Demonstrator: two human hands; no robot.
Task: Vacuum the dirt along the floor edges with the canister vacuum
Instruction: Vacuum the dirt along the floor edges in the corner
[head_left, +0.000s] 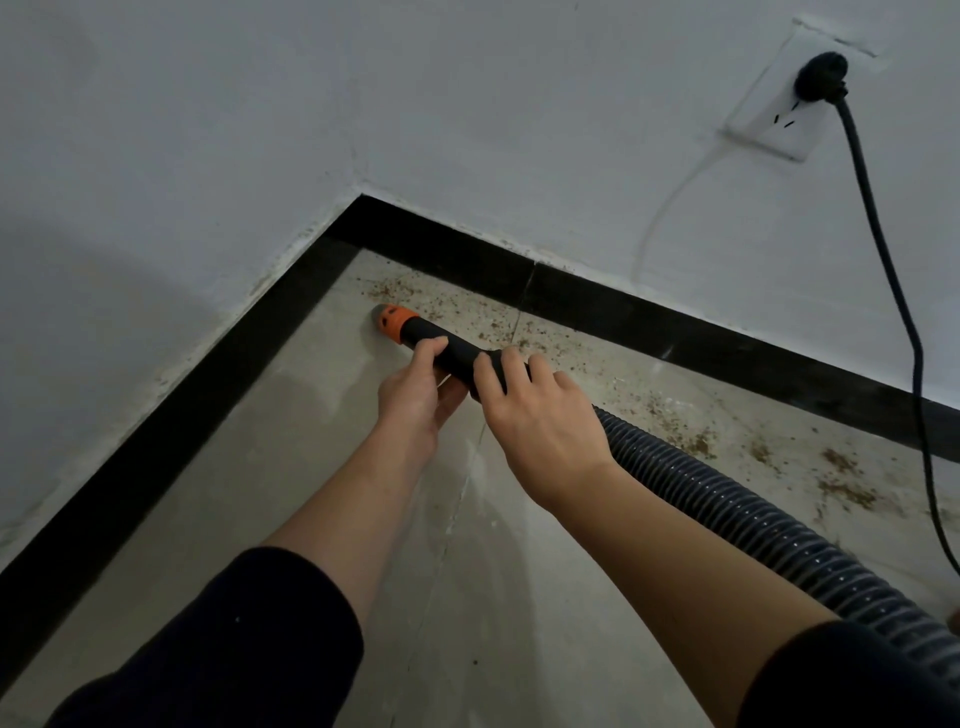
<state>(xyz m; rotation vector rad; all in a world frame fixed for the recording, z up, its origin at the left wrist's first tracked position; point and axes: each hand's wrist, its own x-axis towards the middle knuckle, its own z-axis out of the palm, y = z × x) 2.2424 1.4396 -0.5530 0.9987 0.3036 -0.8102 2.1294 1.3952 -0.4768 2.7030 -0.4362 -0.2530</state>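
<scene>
Floor (363, 519) corner's got dirt (467, 306); left hand (415, 395) and right hand (540, 421) both clench the nozzle (447, 345), hose (727, 499) could snag that cord (883, 234).

The right grip (540, 415) covers where the black tube (457, 353) meets the ribbed hose (727, 499). The hose runs off the lower right edge. Above the hose, the power cord (883, 249) leaves the right edge too.

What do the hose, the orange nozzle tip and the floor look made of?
Hose: likely flexible plastic, dark grey, ribbed, slightly glossy. Orange nozzle tip: seemingly hard matte plastic, moulded cut-outs. Floor: probably glazed beige tile, grout lines, faint sheen.
</scene>
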